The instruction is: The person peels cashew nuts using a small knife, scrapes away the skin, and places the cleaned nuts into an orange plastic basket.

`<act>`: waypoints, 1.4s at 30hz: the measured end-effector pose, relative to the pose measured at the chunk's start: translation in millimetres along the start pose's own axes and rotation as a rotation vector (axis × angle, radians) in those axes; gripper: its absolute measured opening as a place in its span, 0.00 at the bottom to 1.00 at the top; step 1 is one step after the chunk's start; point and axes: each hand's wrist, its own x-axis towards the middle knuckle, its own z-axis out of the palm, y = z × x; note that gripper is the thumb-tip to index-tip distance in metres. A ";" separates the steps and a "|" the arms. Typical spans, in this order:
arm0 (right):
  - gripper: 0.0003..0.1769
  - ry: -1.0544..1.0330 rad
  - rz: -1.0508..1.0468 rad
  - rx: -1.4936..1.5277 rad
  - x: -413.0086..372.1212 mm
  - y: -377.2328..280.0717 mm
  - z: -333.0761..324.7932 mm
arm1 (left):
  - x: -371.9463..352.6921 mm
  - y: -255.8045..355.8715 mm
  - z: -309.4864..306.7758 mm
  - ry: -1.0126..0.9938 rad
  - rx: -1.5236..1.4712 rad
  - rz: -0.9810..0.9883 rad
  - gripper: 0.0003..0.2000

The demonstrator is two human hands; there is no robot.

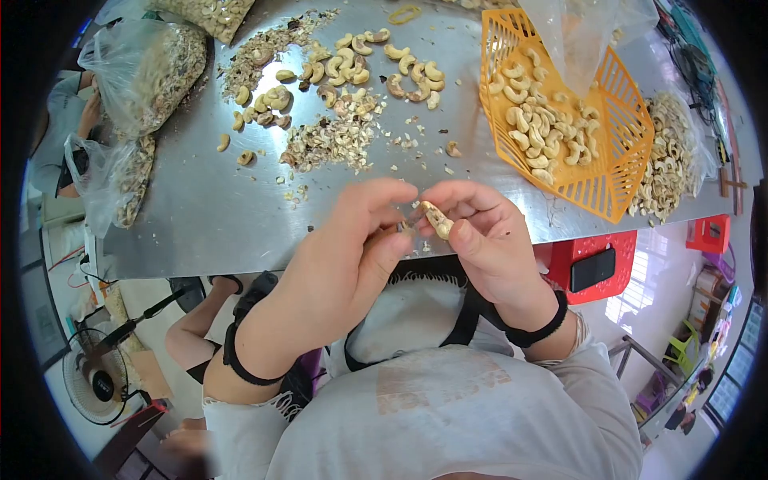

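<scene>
A cashew nut [436, 220] with brown skin patches is pinched between the thumb and fingers of my right hand [488, 232], just above the table's front edge. My left hand [344, 248] is closed close beside it, thumb and fingertips drawn together. Whatever it holds is too small to make out; a greyish bit shows at the fingertips. Small flakes lie around and below the fingers. Beyond my hands, several loose cashews [348, 64] lie on the metal table [200, 216], beside piles of broken pieces and skins [332, 140].
An orange slotted basket [500, 144] holding pale cashews stands at the right, with more cashews [668, 152] beyond it. Filled plastic bags [152, 76] line the left side. A phone [593, 270] rests on a red stool [564, 256]. Another person's arm [88, 116] shows at far left.
</scene>
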 end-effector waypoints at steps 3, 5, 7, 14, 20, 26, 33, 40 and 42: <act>0.17 0.010 -0.045 0.022 -0.9 -0.9 4.6 | -1.8 -0.2 3.9 -0.018 0.023 0.067 0.17; 0.17 0.021 -0.046 0.052 -1.2 -1.0 6.9 | -2.1 -3.8 7.0 0.045 0.057 0.111 0.19; 0.19 0.033 -0.092 0.051 -1.1 -0.1 7.7 | -1.8 -3.4 7.9 0.039 0.040 0.107 0.20; 0.21 0.025 -0.141 -0.029 -0.3 0.5 7.8 | -2.1 -6.7 6.7 0.044 0.064 0.151 0.22; 0.20 0.046 -0.044 -0.095 -4.1 -4.7 8.8 | -1.2 4.5 -0.8 -0.089 -0.269 -0.101 0.22; 0.21 -0.004 -0.084 -0.173 -4.8 -6.7 11.0 | 0.4 -0.1 -14.1 -0.309 -0.670 -0.215 0.23; 0.20 -0.025 -0.150 -0.201 -5.5 -4.5 13.5 | 2.0 1.2 -12.0 -0.319 -0.723 -0.275 0.27; 0.22 -0.022 -0.286 -0.301 -0.5 -0.6 11.2 | -0.7 -0.9 -0.5 -0.060 -0.177 0.036 0.20; 0.22 0.005 -0.280 -0.304 -0.3 -0.2 12.1 | -0.5 -1.9 0.7 -0.004 -0.017 0.099 0.20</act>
